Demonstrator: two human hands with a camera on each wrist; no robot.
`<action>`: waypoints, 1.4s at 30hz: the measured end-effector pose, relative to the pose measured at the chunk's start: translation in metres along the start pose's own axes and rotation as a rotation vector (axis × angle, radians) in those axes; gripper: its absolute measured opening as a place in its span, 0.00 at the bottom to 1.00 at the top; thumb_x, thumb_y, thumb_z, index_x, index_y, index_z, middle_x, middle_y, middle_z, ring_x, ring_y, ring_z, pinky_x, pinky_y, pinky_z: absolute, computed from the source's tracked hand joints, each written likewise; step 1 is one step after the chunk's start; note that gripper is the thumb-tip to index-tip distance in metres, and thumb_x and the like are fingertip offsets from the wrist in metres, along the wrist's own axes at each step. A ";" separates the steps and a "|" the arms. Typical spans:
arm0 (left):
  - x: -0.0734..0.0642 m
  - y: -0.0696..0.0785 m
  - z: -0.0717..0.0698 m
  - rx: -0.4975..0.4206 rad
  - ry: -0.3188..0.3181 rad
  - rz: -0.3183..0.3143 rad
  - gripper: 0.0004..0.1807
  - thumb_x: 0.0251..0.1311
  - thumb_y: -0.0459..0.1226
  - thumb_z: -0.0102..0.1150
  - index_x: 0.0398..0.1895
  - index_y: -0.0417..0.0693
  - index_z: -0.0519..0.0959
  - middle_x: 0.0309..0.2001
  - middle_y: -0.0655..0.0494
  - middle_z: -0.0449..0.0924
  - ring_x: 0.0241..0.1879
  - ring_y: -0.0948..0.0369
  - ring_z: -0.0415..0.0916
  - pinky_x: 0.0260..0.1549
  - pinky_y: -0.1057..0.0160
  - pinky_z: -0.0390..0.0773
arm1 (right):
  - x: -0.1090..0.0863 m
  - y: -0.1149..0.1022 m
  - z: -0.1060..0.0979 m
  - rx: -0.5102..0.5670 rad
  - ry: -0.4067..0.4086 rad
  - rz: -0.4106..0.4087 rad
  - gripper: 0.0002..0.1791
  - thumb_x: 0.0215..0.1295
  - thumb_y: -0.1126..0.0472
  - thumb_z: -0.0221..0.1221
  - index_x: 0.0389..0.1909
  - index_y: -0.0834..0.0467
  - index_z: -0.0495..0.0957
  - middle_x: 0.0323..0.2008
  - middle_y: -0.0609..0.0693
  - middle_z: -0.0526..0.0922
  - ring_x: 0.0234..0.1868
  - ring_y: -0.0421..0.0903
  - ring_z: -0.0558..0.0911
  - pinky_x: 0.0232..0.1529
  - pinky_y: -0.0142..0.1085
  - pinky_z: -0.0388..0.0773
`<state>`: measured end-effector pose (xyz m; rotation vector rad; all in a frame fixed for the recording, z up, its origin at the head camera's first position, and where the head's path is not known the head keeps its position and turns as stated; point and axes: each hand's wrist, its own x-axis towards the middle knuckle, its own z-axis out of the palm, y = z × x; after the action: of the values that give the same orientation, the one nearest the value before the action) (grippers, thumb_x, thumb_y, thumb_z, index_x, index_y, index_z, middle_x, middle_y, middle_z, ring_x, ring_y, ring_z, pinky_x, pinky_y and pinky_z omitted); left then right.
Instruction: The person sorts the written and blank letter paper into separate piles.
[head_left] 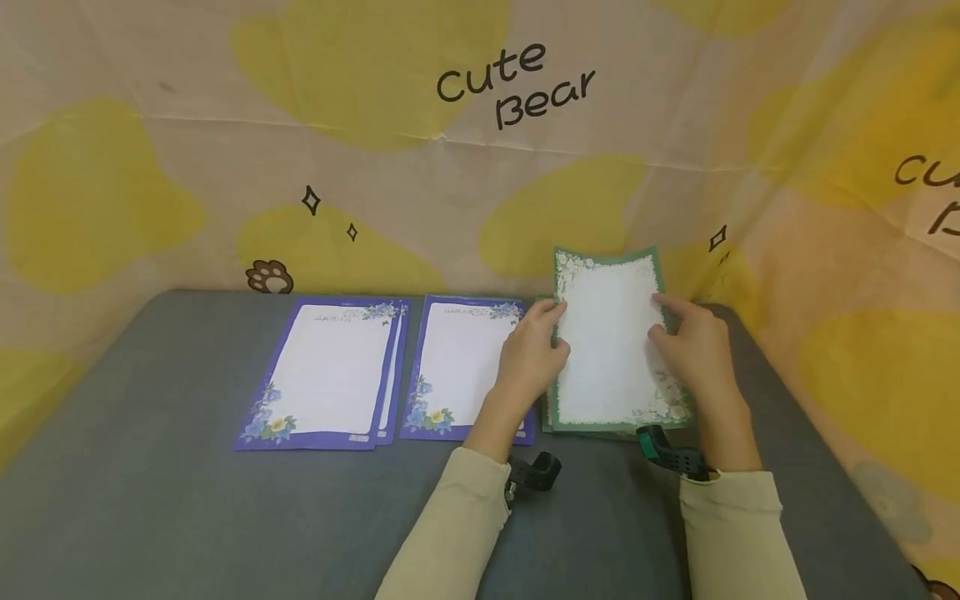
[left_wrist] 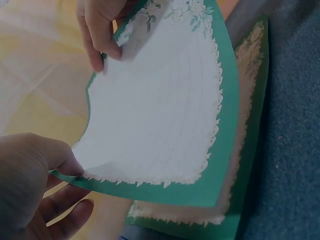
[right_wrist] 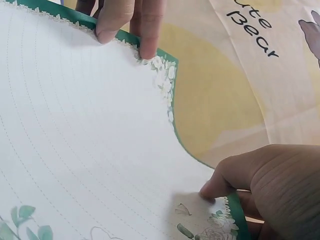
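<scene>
A sheet of stationery paper (head_left: 607,342) with a green border and white flowers is raised at its far end and bowed. My left hand (head_left: 525,354) pinches its left edge, thumb on the printed face and fingers behind, as the left wrist view shows. On the opposite edge my right hand (head_left: 697,350) pinches the same sheet, its fingers partly hidden behind the paper. Faint dotted lines cross the sheet in the right wrist view. Beneath it, another green-bordered sheet (left_wrist: 245,100) lies on the grey table (head_left: 150,450).
Purple-bordered sheets with blue flowers (head_left: 330,367) lie slightly fanned on the left. More purple-bordered paper (head_left: 457,358) lies in the middle, partly covered by my left hand. Patterned fabric (head_left: 390,100) rises behind the table's far edge and along its right side.
</scene>
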<state>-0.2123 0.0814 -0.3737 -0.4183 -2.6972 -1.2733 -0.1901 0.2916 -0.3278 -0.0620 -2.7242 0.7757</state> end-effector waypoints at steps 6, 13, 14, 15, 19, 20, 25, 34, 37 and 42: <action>0.003 -0.009 0.008 0.030 0.007 -0.036 0.31 0.64 0.30 0.57 0.72 0.52 0.72 0.72 0.53 0.71 0.27 0.58 0.72 0.17 0.70 0.65 | 0.003 0.009 0.011 0.009 -0.045 0.007 0.29 0.63 0.66 0.50 0.67 0.61 0.75 0.09 0.43 0.56 0.12 0.42 0.54 0.14 0.34 0.55; 0.003 -0.018 0.019 0.095 0.010 -0.044 0.29 0.64 0.30 0.57 0.71 0.51 0.73 0.71 0.52 0.73 0.52 0.51 0.84 0.30 0.61 0.81 | 0.007 0.020 0.024 0.011 -0.062 0.011 0.29 0.60 0.67 0.50 0.65 0.63 0.76 0.10 0.43 0.54 0.13 0.41 0.54 0.15 0.33 0.53; 0.003 -0.019 0.020 0.104 0.009 -0.045 0.29 0.65 0.30 0.57 0.70 0.51 0.73 0.70 0.52 0.73 0.52 0.51 0.84 0.33 0.58 0.83 | 0.007 0.022 0.026 0.013 -0.068 0.015 0.29 0.61 0.67 0.50 0.65 0.63 0.76 0.10 0.43 0.54 0.13 0.41 0.53 0.15 0.34 0.53; 0.002 -0.020 0.021 0.122 0.014 -0.047 0.28 0.65 0.31 0.58 0.70 0.51 0.74 0.70 0.52 0.74 0.56 0.51 0.83 0.36 0.57 0.84 | 0.007 0.023 0.028 0.014 -0.075 0.020 0.29 0.61 0.67 0.50 0.65 0.63 0.76 0.10 0.43 0.54 0.13 0.41 0.53 0.15 0.34 0.53; 0.001 -0.024 0.024 0.146 0.023 -0.062 0.27 0.65 0.31 0.60 0.69 0.50 0.75 0.69 0.53 0.75 0.58 0.51 0.82 0.43 0.55 0.86 | 0.006 0.029 0.035 0.029 -0.095 0.046 0.28 0.63 0.66 0.51 0.65 0.63 0.75 0.10 0.43 0.55 0.13 0.40 0.52 0.14 0.33 0.54; 0.000 -0.025 0.025 0.146 0.022 -0.066 0.27 0.65 0.31 0.60 0.68 0.50 0.75 0.69 0.53 0.75 0.59 0.51 0.82 0.44 0.56 0.86 | 0.006 0.031 0.038 0.031 -0.094 0.051 0.28 0.63 0.66 0.51 0.65 0.63 0.75 0.09 0.42 0.55 0.13 0.40 0.52 0.14 0.33 0.54; 0.000 -0.029 0.029 0.152 0.018 -0.064 0.26 0.64 0.31 0.61 0.67 0.48 0.76 0.68 0.53 0.76 0.63 0.52 0.79 0.53 0.54 0.84 | 0.005 0.038 0.048 0.063 -0.065 0.055 0.26 0.63 0.67 0.52 0.63 0.63 0.77 0.08 0.41 0.55 0.12 0.40 0.53 0.14 0.33 0.54; 0.000 -0.033 0.032 0.147 0.020 -0.063 0.28 0.62 0.29 0.61 0.67 0.47 0.76 0.67 0.51 0.78 0.65 0.51 0.77 0.61 0.54 0.80 | 0.004 0.054 0.071 0.114 -0.044 0.135 0.25 0.67 0.62 0.52 0.65 0.60 0.77 0.32 0.64 0.85 0.11 0.40 0.56 0.17 0.35 0.62; 0.000 -0.034 0.032 0.126 0.022 -0.071 0.29 0.61 0.27 0.61 0.68 0.47 0.76 0.66 0.51 0.78 0.65 0.51 0.77 0.62 0.54 0.79 | 0.002 0.057 0.074 0.108 -0.042 0.140 0.25 0.67 0.61 0.53 0.65 0.59 0.77 0.39 0.67 0.86 0.13 0.43 0.61 0.19 0.37 0.65; 0.001 -0.034 0.032 0.105 0.019 -0.080 0.28 0.61 0.26 0.61 0.66 0.45 0.76 0.67 0.50 0.78 0.66 0.50 0.77 0.64 0.54 0.78 | 0.001 0.057 0.076 0.074 -0.030 0.112 0.23 0.67 0.60 0.55 0.61 0.62 0.79 0.53 0.67 0.85 0.34 0.55 0.76 0.42 0.49 0.76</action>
<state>-0.2233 0.0858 -0.4190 -0.2876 -2.7744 -1.1414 -0.2165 0.3019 -0.4182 -0.1890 -2.7369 0.9145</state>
